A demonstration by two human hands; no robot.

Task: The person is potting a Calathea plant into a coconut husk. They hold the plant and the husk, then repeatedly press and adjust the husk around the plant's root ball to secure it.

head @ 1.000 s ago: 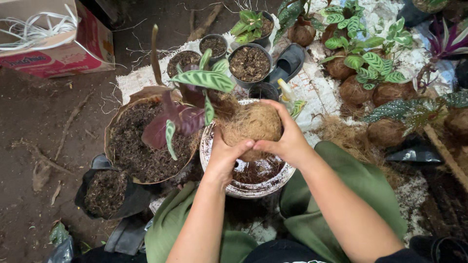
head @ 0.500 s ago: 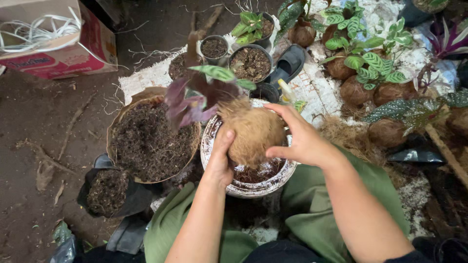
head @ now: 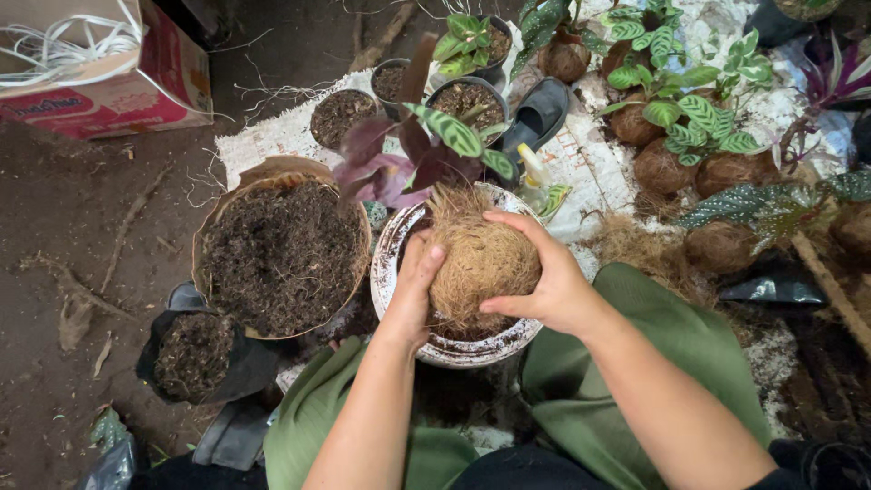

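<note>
Person crouched on the ground, green trousers at the near edge of view. Both hands wrapped around a coconut-fibre ball (head: 481,263) holding a plant with striped green and purple leaves (head: 426,150). Left hand (head: 415,286) presses flat against the ball's left side, fingers closed on the fibre. Right hand (head: 540,277) cups the right side, fingers curled over the top, thumb underneath. The ball is held just over a white round bowl (head: 386,272) stained with wet soil, which sits on the ground in front of the knees. Just left of the bowl, touching it, a shallow basket of dark potting mix (head: 281,254). Beyond it, small black pots (head: 340,113) on a white sheet. To the right, finished fibre-ball plants (head: 676,136) clustered together. Cardboard box (head: 100,77) at the far left corner.
</note>
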